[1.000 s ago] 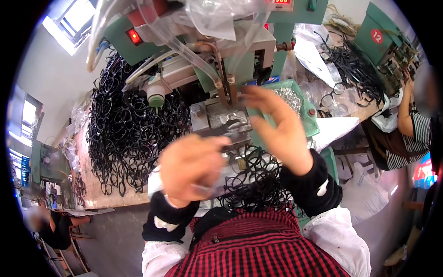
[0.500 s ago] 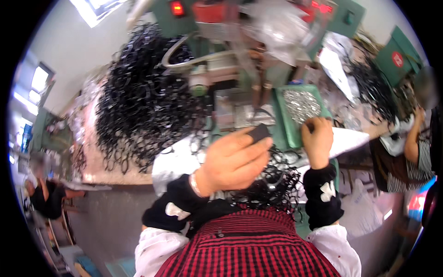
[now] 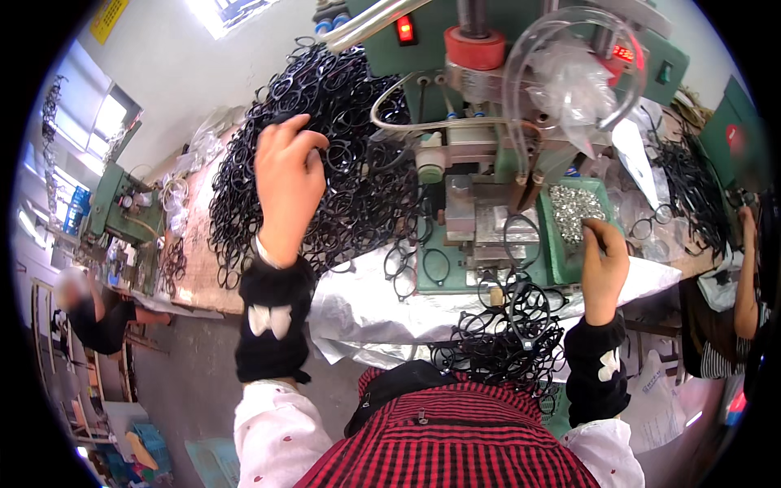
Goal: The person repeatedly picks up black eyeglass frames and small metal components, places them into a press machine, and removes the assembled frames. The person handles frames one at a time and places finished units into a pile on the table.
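Note:
My left hand (image 3: 286, 175) is raised over a big heap of black spectacle frames (image 3: 325, 154) on the bench, its fingers curled onto a frame at the top of the heap. My right hand (image 3: 603, 262) rests at the edge of a green tray of small silver metal parts (image 3: 574, 210), fingers pinched together; what they pinch is too small to tell. A smaller pile of black frames (image 3: 504, 342) lies in front of me, near my lap. A single frame (image 3: 521, 237) sits on the green machine's work plate (image 3: 488, 224).
A green press machine (image 3: 504, 98) with clear hoses and a red light stands straight ahead. White sheeting (image 3: 366, 301) covers the bench edge. Another person's arm (image 3: 744, 268) works at the right beside more black frames (image 3: 691, 195). A further person sits at the lower left (image 3: 89, 309).
My left hand has risen from in front of my chest up and left onto the big heap. My right hand stayed by the parts tray. The view has tilted down slightly.

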Available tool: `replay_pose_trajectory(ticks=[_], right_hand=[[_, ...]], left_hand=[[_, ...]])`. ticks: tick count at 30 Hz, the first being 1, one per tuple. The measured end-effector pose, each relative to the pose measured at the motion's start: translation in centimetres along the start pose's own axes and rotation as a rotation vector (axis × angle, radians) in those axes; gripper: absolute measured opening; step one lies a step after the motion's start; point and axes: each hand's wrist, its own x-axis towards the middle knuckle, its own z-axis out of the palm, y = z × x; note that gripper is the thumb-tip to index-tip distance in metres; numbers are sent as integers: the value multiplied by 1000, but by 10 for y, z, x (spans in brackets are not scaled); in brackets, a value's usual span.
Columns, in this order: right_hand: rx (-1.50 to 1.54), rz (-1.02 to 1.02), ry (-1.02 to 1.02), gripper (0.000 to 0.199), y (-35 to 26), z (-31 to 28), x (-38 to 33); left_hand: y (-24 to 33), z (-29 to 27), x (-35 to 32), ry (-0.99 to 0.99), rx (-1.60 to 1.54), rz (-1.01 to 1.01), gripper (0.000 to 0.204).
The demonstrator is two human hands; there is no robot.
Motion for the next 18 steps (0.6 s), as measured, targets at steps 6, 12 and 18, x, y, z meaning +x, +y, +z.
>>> replay_pose_trajectory(ticks=[6,12,18], right_hand=[[-28,37,8,11,15,7,-1],[-82,138,59,14,31,-43,-36],[321,22,-139,15,-62,-20,-4]], left_hand=[[-53,63,-25,-197,-154,-53,19],[-27,-2,-8,181,-775,-581,22],[-85,87,-64,-132,32,-645,36]])
